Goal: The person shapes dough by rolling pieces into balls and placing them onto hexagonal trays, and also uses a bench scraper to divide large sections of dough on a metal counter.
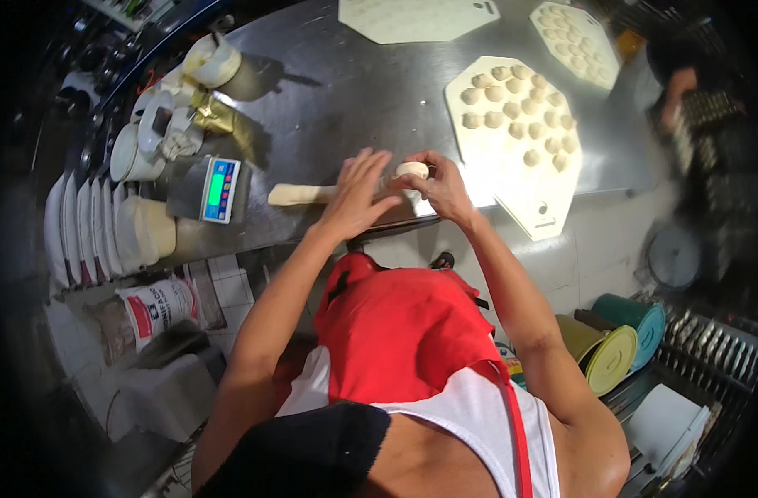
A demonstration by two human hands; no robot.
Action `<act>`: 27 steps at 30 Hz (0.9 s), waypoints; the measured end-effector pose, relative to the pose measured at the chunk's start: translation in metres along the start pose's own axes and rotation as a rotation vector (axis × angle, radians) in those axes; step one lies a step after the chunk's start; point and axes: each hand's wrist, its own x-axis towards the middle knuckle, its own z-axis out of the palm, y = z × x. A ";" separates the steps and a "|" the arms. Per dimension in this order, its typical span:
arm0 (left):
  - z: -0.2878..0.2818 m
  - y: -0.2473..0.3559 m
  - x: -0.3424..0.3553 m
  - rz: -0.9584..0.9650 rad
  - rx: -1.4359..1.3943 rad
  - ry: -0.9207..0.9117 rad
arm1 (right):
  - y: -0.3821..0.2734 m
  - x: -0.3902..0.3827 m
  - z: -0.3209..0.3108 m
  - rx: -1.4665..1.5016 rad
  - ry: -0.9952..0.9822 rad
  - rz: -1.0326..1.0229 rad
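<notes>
My right hand (447, 187) pinches a small round piece of pale dough (412, 169) between thumb and fingers, just above the metal table (329, 108) near its front edge. Beside it is my left hand (358, 195), fingers stretched out and palm turned down. A log of dough (296, 194) lies on the table, and its right end is hidden under my left hand. Whether that palm presses on the log I cannot tell. Right of my hands, a white octagonal board (512, 174) with a handle slot carries several dough balls (512, 109) in rows.
Left of the log stands a digital scale (220, 191) with a green display. Bowls (136, 156), a white tub (213, 62) and a gold packet (220, 116) crowd the table's left side. More white boards (420, 21) lie farther back. At far right another person's hand (680, 87) shows.
</notes>
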 end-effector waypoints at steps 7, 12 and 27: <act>-0.042 -0.004 0.026 -0.275 -0.575 -0.425 | -0.062 -0.027 0.025 0.068 -0.046 0.037; -0.061 -0.019 0.030 -0.123 -0.753 -0.674 | -0.093 -0.031 0.040 0.087 0.024 -0.025; 0.047 -0.022 0.103 0.085 -0.116 -0.419 | -0.058 0.019 0.024 -0.343 0.531 0.061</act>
